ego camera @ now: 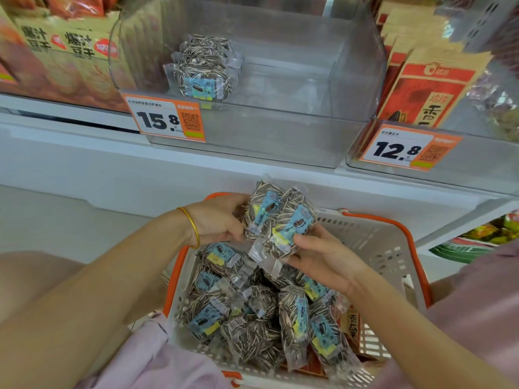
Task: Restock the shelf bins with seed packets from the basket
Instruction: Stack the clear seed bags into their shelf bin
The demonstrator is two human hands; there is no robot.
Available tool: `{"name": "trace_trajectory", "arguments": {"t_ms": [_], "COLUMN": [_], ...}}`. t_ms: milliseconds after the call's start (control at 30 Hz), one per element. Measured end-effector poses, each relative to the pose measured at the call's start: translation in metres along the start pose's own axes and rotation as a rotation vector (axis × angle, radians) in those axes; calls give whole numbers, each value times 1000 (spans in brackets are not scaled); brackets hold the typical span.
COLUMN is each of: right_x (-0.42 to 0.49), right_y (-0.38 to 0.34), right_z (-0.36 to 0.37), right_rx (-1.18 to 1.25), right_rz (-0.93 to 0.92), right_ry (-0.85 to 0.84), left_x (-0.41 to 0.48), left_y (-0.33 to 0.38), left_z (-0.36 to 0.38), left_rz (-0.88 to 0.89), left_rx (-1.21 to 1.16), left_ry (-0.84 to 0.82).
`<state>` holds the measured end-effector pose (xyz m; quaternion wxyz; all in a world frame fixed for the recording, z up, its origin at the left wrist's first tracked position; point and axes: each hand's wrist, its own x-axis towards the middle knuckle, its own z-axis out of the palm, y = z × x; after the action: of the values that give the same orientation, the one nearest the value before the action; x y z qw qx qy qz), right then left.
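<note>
While you are holding a bunch of seed packets point(276, 217) just above the basket point(393, 240), your left hand point(216, 220) is curling round the bunch from its left side and your right hand point(323, 256) is cupping it from below and the right. Both are grasping the same bundle and neither is free. I judge you are working at the carry step: the bundle is hanging well below the clear bin point(295, 108), which is sitting on the white shelf point(84, 164) behind the price tag reading 15.8 point(165, 119). That bin is holding only a short row of matching packets point(203, 71) at its left, with most of its floor showing bare. The next move is calling for a lift up and forward over the bin's front wall, then setting the bundle beside that row. The slippery film is likely making loose packets prone to sliding from your grip. Many more packets point(252, 313) are lying heaped in the basket, along with a red pack point(351, 321) at its right. Around you, a neighbouring bin point(477, 169) with a 12.8 tag point(404, 148) is carrying red-and-kraft bags point(429, 88), and snack bags point(64, 43) are filling the shelf to the left.
</note>
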<state>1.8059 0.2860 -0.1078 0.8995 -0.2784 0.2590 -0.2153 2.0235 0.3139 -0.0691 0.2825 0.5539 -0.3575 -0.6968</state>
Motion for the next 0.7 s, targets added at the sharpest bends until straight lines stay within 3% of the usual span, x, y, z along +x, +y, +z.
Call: {"name": "trace_trajectory", "arguments": {"t_ms": [167, 300, 400, 467, 533, 633, 700], "right_x": [-8, -17, -19, -14, 2, 44, 78], "right_y": [-7, -26, -58, -88, -124, -168, -178], "right_z": [16, 58, 106, 139, 164, 192, 201], "right_rx": [-39, -240, -458, -567, -608, -953, -1219], "right_rz": [-113, -263, -425, -519, -592, -599, -489], "right_ry": [-33, 110, 194, 159, 132, 192, 217], "left_x": [-11, -37, -62, -79, -87, -83, -75], "left_y": [6, 30, 64, 92, 114, 130, 125], "left_z": [3, 8, 4, 0, -14, -45, -63], "left_rz": [75, 225, 304, 392, 562, 763, 784], "left_rx": [174, 450, 458, 401, 389, 731, 947], "left_ry": [-19, -4, 50, 235, 570, 1072, 1200]}}
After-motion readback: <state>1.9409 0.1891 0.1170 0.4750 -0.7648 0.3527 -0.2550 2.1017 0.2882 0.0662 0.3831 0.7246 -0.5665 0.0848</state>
